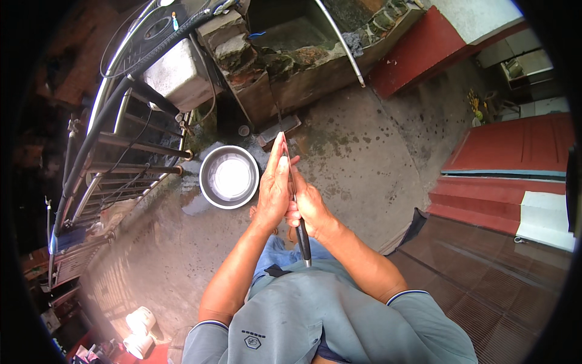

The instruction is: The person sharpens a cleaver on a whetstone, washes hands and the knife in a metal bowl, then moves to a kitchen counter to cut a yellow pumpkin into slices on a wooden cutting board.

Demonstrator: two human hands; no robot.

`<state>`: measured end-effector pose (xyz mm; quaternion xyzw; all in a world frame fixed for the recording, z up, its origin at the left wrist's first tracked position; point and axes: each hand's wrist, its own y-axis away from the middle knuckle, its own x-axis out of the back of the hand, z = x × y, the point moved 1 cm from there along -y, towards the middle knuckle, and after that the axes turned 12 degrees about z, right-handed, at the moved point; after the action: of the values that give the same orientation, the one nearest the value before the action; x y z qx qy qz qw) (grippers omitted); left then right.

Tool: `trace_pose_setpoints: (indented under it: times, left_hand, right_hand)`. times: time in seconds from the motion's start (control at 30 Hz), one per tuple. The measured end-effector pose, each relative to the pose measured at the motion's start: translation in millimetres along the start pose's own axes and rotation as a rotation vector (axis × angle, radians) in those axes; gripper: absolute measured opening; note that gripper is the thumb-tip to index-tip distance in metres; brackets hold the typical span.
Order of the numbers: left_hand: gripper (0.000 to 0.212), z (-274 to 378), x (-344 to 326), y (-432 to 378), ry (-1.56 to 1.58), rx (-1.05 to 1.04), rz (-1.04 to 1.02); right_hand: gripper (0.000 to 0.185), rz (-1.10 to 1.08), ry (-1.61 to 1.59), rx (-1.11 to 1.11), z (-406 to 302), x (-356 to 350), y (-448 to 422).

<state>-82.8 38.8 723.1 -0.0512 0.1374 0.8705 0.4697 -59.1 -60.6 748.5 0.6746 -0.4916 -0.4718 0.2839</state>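
Between my two palms, in front of my waist, I hold what looks like a knife, its black handle (303,241) ending in a metal cap close to my shirt. The blade is seen nearly edge-on and is mostly covered by my hands. My left hand (274,193) lies along its left side with the fingers stretched forward. Against the other side presses my right hand (313,202). Some curled fingers show beside the upper handle; whose they are I cannot tell. A round metal basin (251,194) stands on the wet floor, left of my hands.
Stainless steel railing (141,141) runs along the left. Ahead are a low masonry wall (295,93), a small brick-like block (286,129) and a metal pole (342,42). Red steps (477,195) and brown tiling (482,268) lie right. White containers (140,321) stand lower left.
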Motion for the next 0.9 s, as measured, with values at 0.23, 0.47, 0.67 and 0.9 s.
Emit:
trace_pose_setpoints:
  times: [0.23,0.47,0.67,0.9]
  left_hand:
    - [0.055,10,2,-2,-0.014,0.152,0.049]
    - [0.053,20,5,-2,-0.013,0.274,0.071]
    - [0.054,14,9,-3,0.047,0.180,0.069]
    - [0.054,14,8,-5,0.056,0.179,0.081]
  right_hand:
    - [0.059,0.068,-0.040,-0.042,-4,-11,3]
    - [0.057,0.083,-0.049,-0.078,0,-15,0]
    - [0.059,0.124,0.000,-0.092,1,-22,-5]
    - [0.053,0.079,-0.024,-0.075,-2,-19,-3]
